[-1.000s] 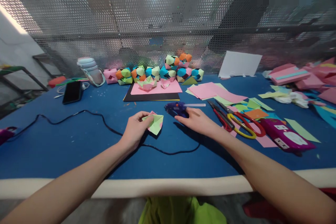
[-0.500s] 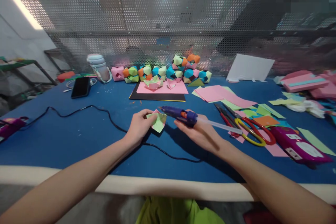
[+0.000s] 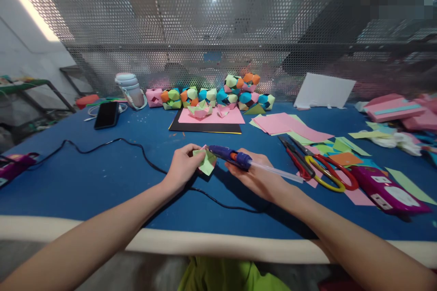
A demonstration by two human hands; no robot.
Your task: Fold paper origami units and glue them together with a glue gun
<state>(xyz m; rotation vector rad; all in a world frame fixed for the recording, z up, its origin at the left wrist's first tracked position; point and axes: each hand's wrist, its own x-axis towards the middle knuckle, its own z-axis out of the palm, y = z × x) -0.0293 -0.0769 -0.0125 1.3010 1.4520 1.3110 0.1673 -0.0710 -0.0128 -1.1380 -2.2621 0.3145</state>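
Note:
My left hand (image 3: 182, 167) pinches a small folded paper piece (image 3: 206, 160), green with pink edges, just above the blue table (image 3: 85, 182). My right hand (image 3: 256, 175) grips a blue glue gun (image 3: 232, 155). Its nozzle points left and touches the paper piece. A clear glue stick (image 3: 276, 172) juts out of the gun's back to the right. The gun's black cord (image 3: 112, 143) runs across the table to the left.
Yellow and red scissors (image 3: 317, 163) lie right of my hand among loose coloured sheets (image 3: 290, 125). A purple power strip (image 3: 385, 191) sits further right. At the back stand a row of paper balls (image 3: 211, 94), a pink sheet on black card (image 3: 208, 120), a phone (image 3: 106, 114) and a white jar (image 3: 129, 88).
My right hand lifted the glue gun off the table, turned its nozzle left and brought it onto the paper piece. My left hand kept holding the paper.

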